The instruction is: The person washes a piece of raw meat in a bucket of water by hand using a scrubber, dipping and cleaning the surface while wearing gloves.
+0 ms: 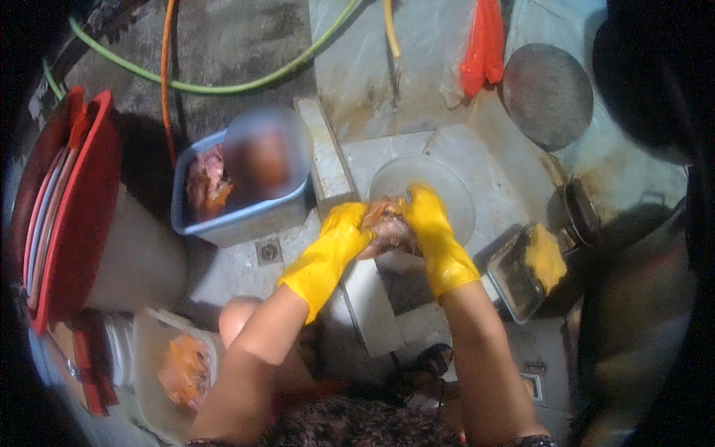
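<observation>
Yellow rubber gloves cover both of my hands. My left hand (343, 229) grips the left side of a piece of raw meat (388, 229), pinkish with orange-yellow parts, perhaps poultry. From the other side, my right hand (427, 215) holds the same piece, its fingers partly hidden. Under and behind the meat lies a pale round board or shallow basin (455, 193). A light-blue rectangular tub (251, 226) with more raw meat (209, 176) stands to the left; a blurred patch hides part of its contents.
At lower left, a translucent tub (148, 385) holds orange-yellow pieces (184, 369). Red basins (84, 223) lean at the far left. On the right sits a metal tray (514, 296) with a yellow lump (544, 257). A green hose (223, 89) and a red bag (481, 50) are farther back.
</observation>
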Demonstrator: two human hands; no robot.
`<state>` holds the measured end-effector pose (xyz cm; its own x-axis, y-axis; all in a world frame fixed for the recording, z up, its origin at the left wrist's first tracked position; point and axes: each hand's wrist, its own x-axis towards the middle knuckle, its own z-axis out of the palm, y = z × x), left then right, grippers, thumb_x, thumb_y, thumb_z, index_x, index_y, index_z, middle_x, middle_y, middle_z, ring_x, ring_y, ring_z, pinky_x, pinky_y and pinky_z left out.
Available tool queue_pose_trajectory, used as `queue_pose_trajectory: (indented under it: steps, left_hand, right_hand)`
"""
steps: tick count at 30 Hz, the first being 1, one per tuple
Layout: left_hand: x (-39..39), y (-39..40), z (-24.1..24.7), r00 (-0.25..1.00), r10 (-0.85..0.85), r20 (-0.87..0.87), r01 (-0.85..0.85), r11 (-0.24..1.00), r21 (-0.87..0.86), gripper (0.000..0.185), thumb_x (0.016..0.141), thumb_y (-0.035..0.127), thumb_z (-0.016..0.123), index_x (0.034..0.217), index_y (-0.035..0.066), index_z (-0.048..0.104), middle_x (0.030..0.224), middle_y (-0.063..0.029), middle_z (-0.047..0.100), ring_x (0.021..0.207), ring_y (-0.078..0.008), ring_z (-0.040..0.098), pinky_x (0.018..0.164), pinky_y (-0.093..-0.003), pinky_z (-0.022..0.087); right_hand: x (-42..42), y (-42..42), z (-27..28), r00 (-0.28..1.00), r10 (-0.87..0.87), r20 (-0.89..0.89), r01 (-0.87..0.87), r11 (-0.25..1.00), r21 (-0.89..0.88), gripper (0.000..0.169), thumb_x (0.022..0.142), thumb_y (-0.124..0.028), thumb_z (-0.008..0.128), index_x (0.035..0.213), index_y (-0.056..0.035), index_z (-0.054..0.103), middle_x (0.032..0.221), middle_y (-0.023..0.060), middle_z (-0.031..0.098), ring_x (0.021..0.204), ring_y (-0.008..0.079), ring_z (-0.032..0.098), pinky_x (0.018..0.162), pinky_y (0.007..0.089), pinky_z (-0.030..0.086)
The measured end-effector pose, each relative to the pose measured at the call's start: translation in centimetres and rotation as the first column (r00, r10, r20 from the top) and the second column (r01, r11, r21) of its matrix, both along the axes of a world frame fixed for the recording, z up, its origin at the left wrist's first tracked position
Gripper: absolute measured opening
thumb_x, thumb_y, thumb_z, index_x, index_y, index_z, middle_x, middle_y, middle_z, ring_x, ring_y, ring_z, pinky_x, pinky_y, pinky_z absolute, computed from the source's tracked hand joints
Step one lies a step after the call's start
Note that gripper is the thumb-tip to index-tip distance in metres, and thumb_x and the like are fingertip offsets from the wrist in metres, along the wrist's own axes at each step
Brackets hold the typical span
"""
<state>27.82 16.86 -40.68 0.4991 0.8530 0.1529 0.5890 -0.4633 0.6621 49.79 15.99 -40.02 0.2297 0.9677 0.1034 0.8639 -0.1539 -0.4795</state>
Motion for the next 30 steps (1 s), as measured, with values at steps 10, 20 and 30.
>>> queue_pose_trajectory:
  steps: [10, 20, 30]
  left_hand:
    - [-0.2, 0.7, -0.7, 0.995, 0.081, 0.054, -0.071, 0.984, -0.166, 0.047, 0.078, 0.014, 0.072, 0.123, 0.003, 0.067, 0.117, -0.0236, 0.070, 0.114, -0.0437, 0.064, 0.097, -0.0453, 0.051]
    - [0.2, 0.4, 0.4, 0.959, 0.281, 0.033, -0.248, 0.892, -0.377, 0.055, 0.075, 0.016, 0.075, 0.127, 0.001, 0.065, 0.120, -0.0215, 0.071, 0.117, -0.0343, 0.067, 0.097, -0.0399, 0.051]
    - [0.1, 0.2, 1.4, 0.991, 0.134, -0.006, -0.133, 0.972, -0.194, 0.039, 0.077, 0.018, 0.074, 0.113, 0.006, 0.071, 0.115, -0.0218, 0.070, 0.115, -0.0420, 0.064, 0.098, -0.0454, 0.051]
  right_hand:
    - [-2.6, 0.6, -6.1, 0.960, 0.275, -0.052, -0.224, 0.865, 0.450, 0.046, 0.090, -0.033, 0.070, 0.121, 0.0011, 0.067, 0.118, 0.0256, 0.068, 0.111, 0.0455, 0.064, 0.098, 0.0474, 0.051]
    - [-2.7, -0.7, -1.8, 0.797, -0.190, -0.573, 0.350, 0.919, 0.182, 0.061, 0.091, -0.035, 0.074, 0.138, 0.0002, 0.059, 0.128, 0.0247, 0.066, 0.122, 0.0376, 0.063, 0.102, 0.0429, 0.050]
    - [2.1, 7.5, -9.8, 0.977, 0.055, -0.207, -0.004, 0.970, 0.241, 0.045, 0.093, -0.025, 0.068, 0.129, 0.0025, 0.064, 0.118, 0.0250, 0.071, 0.106, 0.0409, 0.070, 0.092, 0.0464, 0.056]
